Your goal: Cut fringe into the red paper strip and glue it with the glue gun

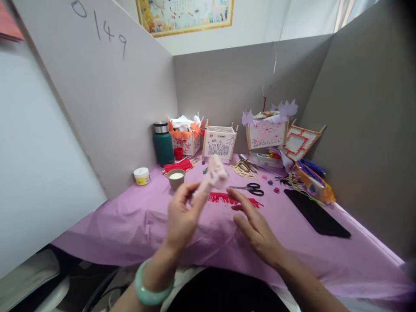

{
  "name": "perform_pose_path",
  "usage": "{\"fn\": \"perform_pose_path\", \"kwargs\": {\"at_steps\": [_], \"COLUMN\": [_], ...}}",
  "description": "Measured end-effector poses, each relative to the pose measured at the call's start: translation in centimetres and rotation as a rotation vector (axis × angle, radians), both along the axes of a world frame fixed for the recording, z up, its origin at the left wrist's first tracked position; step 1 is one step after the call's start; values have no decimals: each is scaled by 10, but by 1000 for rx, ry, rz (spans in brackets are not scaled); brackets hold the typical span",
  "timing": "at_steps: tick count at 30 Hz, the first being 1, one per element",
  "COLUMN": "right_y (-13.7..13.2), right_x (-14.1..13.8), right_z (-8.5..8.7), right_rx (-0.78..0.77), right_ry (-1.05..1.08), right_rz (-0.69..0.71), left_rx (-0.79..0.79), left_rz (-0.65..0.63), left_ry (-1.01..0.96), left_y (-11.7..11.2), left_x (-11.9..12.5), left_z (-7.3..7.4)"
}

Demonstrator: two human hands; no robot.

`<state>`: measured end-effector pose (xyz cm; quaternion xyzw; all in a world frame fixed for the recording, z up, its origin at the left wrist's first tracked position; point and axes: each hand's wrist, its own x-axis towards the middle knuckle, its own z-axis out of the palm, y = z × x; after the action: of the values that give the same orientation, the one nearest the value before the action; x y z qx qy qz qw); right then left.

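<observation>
Between the thumb and fingers of my left hand (183, 212) is a crumpled pale pink cloth or tissue (214, 173), blurred and raised above the table. My right hand (255, 229) hovers to its right with fingers apart, holding nothing. Just beyond both hands lies a strip of red fringed paper (224, 198). Black-handled scissors (255, 189) rest behind the right end of the fringe. A small cup of white paste (176, 177) stands left of the cloth, beyond my left hand.
Along the back stand a green bottle (163, 145) and several decorated stick-framed paper boxes, one a white lantern-like box (219, 143). A yellow-white jar (141, 176) sits at left. To the right are a black phone-like slab (315, 212) and an orange pouch (313, 184). Grey panels (227, 82) enclose the table.
</observation>
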<state>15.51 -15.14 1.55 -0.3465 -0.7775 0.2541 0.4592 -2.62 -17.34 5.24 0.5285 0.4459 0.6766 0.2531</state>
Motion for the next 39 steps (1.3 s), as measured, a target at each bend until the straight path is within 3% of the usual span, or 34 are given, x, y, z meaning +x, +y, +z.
{"fn": "perform_pose_path", "kwargs": {"at_steps": [3,6,8,10,13,16,20,25,39], "right_y": [-3,3,11,20,35,49,65,75,86], "right_x": [-19,-18,-9,2,11,9,0,-8,-21], "right_z": [-3,-9,-9,-5,5,10,8,6,4], "right_rx": [-205,-384,-469,-525,-614,-748,-761,-783,-916], "right_ry": [311,575,659,679,705,598,368,169,66], "right_rz": [-10,-138,-143,-98,-6,49,40,1,18], "left_rx": [93,176,212,185,122,75,53,2,-22], "left_rz": [-36,-141,-231,-239,-27,7,-34,-15,80], "left_ry": [182,319,441,550,749,1079,1335,1361,1266], "left_y": [1,2,7,18,43,65,70,63,66], "left_x": [52,73,67,49,17,-2,-5,-5,-8], "left_z": [-21,-37,-40,-41,-42,-48,-56,-59,-68]}}
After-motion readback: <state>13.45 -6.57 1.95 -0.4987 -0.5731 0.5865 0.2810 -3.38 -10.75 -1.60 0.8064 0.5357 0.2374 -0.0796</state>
